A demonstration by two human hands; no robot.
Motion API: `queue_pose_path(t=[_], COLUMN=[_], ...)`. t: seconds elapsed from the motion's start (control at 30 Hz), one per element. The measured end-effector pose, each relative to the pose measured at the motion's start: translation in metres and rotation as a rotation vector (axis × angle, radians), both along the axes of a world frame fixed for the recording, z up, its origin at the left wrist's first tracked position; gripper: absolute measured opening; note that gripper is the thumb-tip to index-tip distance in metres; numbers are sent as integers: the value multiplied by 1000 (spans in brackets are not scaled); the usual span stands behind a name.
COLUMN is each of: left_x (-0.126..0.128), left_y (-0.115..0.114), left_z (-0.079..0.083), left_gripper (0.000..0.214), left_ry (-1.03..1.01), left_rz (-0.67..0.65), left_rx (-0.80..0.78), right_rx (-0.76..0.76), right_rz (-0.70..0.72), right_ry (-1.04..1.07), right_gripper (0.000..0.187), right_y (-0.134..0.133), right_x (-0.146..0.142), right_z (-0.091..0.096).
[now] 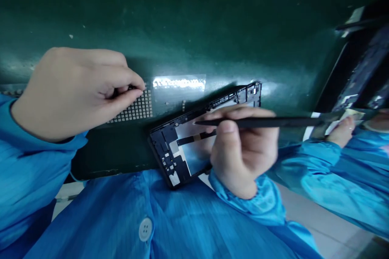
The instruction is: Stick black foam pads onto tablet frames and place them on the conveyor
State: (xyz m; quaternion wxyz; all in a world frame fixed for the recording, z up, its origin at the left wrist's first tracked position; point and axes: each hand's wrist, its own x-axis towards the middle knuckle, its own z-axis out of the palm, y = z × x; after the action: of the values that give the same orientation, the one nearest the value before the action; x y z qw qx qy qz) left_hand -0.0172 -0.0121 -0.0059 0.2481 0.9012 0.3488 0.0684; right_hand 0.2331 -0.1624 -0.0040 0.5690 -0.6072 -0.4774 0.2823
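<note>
My left hand (75, 89) is closed in a pinch at the edge of a sheet with a grid of small pads (138, 108) on the green table mat. What the fingertips hold is too small to name. My right hand (243, 149) grips a long thin black tool (273, 122) lying level, its tip pointing left over an opened black phone frame (168, 145). The frame lies tilted at the near table edge, with a flat cable across its shiny middle. My right fingers rest against the frame's right side.
A shiny clear strip (179, 83) is stuck on the green mat (194, 20) behind the frame. At the right, another person's hand (343, 129) in a blue sleeve is by a dark phone assembly (358, 77). My blue coat (146, 218) fills the foreground.
</note>
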Motion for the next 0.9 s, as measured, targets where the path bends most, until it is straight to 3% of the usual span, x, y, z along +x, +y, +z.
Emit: queue_pose_path(t=[0.1, 0.27, 0.37, 0.47, 0.57, 0.67, 0.77, 0.9], left_x=[-1, -3, -4, -4, -4, -2, -1, 0], left_y=[2, 4, 4, 4, 3, 2, -1, -4], left_z=[-2, -4, -6, -7, -6, -4, -1, 0], left_gripper=[49, 55, 53, 52, 53, 51, 48, 48], left_ry=[3, 22, 1, -18, 6, 10, -9, 28], left_rz=[0, -11, -5, 0, 4, -8, -9, 12], left_rx=[-47, -85, -88, -88, -53, 6, 45, 34], right_rx=[55, 65, 57, 51, -34, -168, -257, -259], right_rz=[-3, -19, 9, 100, 221, 394, 515, 500], right_ry=[-134, -236, -305, -443, -449, -409, -367, -264], right_gripper=[17, 17, 19, 30, 34, 22, 13, 14], right_y=[-16, -10, -13, -14, 1, 31, 55, 58], right_x=[-9, -10, -9, -8, -1, 10, 20, 20], right_z=[-10, -21, -18, -3, 19, 30, 23, 9])
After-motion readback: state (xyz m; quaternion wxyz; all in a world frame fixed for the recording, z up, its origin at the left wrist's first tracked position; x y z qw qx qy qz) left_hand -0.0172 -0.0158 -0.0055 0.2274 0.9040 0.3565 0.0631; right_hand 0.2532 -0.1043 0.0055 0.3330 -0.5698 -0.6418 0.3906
